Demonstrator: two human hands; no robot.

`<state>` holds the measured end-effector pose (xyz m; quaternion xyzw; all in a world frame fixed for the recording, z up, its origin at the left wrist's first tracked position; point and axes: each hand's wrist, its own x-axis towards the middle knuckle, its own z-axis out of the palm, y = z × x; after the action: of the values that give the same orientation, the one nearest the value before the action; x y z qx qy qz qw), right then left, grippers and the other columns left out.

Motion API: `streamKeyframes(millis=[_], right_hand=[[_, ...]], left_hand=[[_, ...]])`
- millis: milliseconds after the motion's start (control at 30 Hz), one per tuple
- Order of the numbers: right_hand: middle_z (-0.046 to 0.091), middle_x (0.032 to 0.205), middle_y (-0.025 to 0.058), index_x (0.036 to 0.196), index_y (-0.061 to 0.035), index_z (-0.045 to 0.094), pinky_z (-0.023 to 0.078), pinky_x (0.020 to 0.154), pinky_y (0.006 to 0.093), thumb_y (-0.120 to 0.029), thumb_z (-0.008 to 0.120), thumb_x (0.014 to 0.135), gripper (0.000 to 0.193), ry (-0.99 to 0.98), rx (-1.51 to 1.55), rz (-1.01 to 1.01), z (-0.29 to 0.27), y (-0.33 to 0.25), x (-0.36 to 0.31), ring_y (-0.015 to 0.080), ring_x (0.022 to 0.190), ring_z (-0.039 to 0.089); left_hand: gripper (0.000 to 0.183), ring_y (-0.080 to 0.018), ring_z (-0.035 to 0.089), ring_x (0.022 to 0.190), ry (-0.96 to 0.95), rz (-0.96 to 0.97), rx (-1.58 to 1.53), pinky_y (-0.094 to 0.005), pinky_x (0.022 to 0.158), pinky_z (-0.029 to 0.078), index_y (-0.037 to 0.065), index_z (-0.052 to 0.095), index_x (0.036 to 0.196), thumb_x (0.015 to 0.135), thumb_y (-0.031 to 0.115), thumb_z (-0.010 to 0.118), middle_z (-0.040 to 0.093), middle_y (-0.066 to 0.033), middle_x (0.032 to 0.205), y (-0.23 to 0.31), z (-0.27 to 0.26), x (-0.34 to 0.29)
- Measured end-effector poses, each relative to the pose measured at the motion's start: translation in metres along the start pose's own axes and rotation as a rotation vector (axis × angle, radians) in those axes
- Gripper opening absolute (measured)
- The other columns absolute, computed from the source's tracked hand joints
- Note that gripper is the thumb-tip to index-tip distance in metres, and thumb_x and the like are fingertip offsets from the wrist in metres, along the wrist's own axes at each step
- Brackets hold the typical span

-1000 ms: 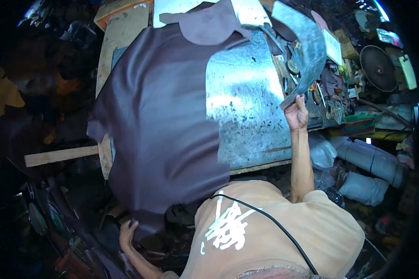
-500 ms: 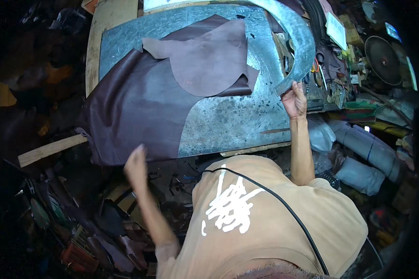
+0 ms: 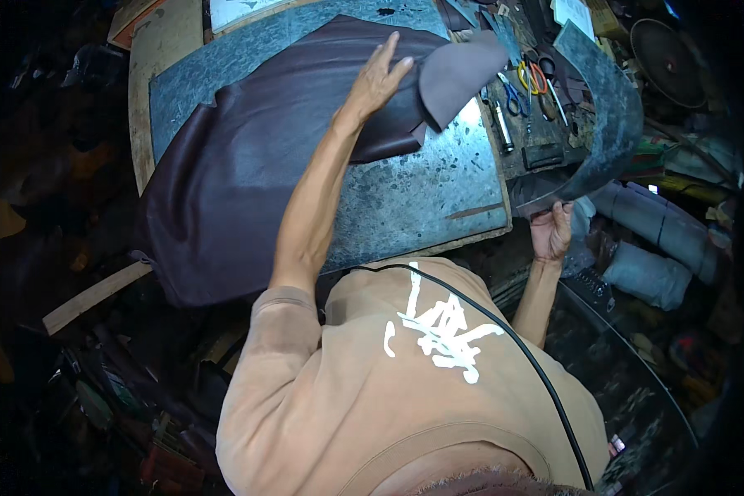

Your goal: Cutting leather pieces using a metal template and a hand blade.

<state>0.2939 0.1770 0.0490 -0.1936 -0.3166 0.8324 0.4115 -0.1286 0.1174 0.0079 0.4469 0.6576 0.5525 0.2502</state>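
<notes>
A dark brown sheet of leather (image 3: 248, 165) lies spread over the metal-topped table (image 3: 388, 207), its near left part hanging past the edge. At its far right a corner is turned over, showing a paler underside (image 3: 459, 78). My left hand (image 3: 376, 80) is over the leather beside this turned corner, fingers stretched out and holding nothing. Past the table's right edge, my right hand (image 3: 550, 231) grips the lower end of a long curved grey template (image 3: 616, 124). Part of that grip is hidden behind the template's end.
A side bench on the right carries blue-handled scissors (image 3: 514, 101), orange-handled scissors (image 3: 537, 80), a metal tube-shaped tool (image 3: 502, 126) and a dark block (image 3: 542, 155). Plastic-wrapped rolls (image 3: 653, 273) lie lower right. A wooden strip (image 3: 97, 298) sticks out at the left.
My left hand has swung up from the near edge to the far part of the leather. The large folded-over flap is now mostly laid flat. My right hand has moved the template right and nearer.
</notes>
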Motion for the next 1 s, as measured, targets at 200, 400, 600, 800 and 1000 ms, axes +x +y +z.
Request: streamKeyframes(millis=[200, 400, 600, 800, 1000], right_hand=[[0.065, 0.118, 0.0039, 0.123, -0.0137, 0.058, 0.046, 0.101, 0.0454, 0.003, 0.056, 0.093, 0.035, 0.140, 0.001, -0.005, 0.016, 0.008, -0.030, 0.0211, 0.112, 0.060], [0.066, 0.110, 0.0039, 0.115, -0.0195, 0.062, 0.046, 0.100, 0.0450, 0.002, 0.057, 0.093, 0.032, 0.014, 0.065, 0.095, 0.030, 0.022, -0.025, 0.0208, 0.107, 0.061], [0.066, 0.115, 0.0053, 0.116, -0.0156, 0.061, 0.046, 0.101, 0.0409, 0.002, 0.053, 0.095, 0.029, -0.056, -0.055, 0.055, 0.057, 0.010, -0.002, 0.0200, 0.110, 0.061], [0.063, 0.119, 0.0068, 0.121, -0.0085, 0.056, 0.045, 0.100, 0.0378, 0.000, 0.056, 0.093, 0.029, -0.213, -0.179, 0.040, 0.125, 0.005, 0.035, 0.0204, 0.110, 0.060], [0.063, 0.108, 0.0048, 0.119, -0.0031, 0.057, 0.048, 0.089, 0.0308, -0.007, 0.059, 0.093, 0.027, -0.317, -0.462, 0.185, 0.161, 0.023, 0.070, 0.0141, 0.098, 0.061]], left_hand=[[0.069, -0.0442, 0.029, 0.139, -0.115, 0.231, 0.789, -0.0553, 0.114, 0.022, 0.009, 0.043, 0.141, 0.076, 0.015, 0.063, 0.040, -0.0262, 0.144, -0.006, -0.021, -0.141], [0.062, -0.0453, 0.035, 0.135, 0.067, 0.071, 0.777, -0.0557, 0.113, 0.024, 0.007, 0.046, 0.139, 0.081, 0.018, 0.064, 0.047, -0.0200, 0.140, -0.032, -0.010, -0.162], [0.067, -0.0458, 0.038, 0.132, 0.056, -0.016, 0.759, -0.0591, 0.109, 0.025, 0.012, 0.060, 0.127, 0.078, 0.057, 0.065, 0.052, -0.0182, 0.137, -0.015, 0.009, -0.158], [0.071, -0.0415, 0.037, 0.134, -0.348, 0.374, 0.579, -0.0576, 0.109, 0.027, 0.006, 0.062, 0.121, 0.082, 0.065, 0.059, 0.053, -0.0173, 0.133, 0.008, 0.074, -0.211], [0.043, -0.0332, 0.058, 0.113, -0.555, 0.371, 0.176, -0.0452, 0.098, 0.044, 0.004, 0.069, 0.102, 0.088, 0.045, 0.063, 0.067, -0.0174, 0.104, 0.052, 0.051, -0.256]])
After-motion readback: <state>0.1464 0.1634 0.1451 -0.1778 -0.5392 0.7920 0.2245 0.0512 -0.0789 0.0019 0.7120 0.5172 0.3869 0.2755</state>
